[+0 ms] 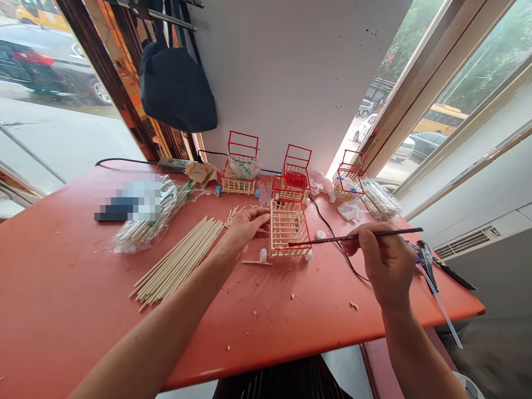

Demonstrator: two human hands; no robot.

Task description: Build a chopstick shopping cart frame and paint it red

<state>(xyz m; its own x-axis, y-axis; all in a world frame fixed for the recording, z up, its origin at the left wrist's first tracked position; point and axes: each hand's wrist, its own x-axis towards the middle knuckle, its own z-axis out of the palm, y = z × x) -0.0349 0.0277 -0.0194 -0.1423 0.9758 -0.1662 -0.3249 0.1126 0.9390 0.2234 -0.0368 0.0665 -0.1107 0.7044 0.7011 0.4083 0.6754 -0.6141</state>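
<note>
A miniature shopping cart (285,233) made of thin wooden sticks stands in front of me on white wheels, with a red handle and partly red top edges. My left hand (243,233) grips its left side; the fingertips are partly hidden behind the sticks. In my right hand (384,257) a thin dark paintbrush (399,231) is pinched, and its reddish tip meets the cart's near top bar. Close behind is a second cart (297,160) with a red frame. Beside the near left wheel a short stick (253,262) lies on the table.
Bundled wooden sticks (178,263) and plastic-wrapped sticks (152,221) lie left. More carts, one left (239,185) and one right (349,177), stand at the back. A black cable (332,224) crosses the red table (291,343). A glue gun (427,263) lies near the right edge.
</note>
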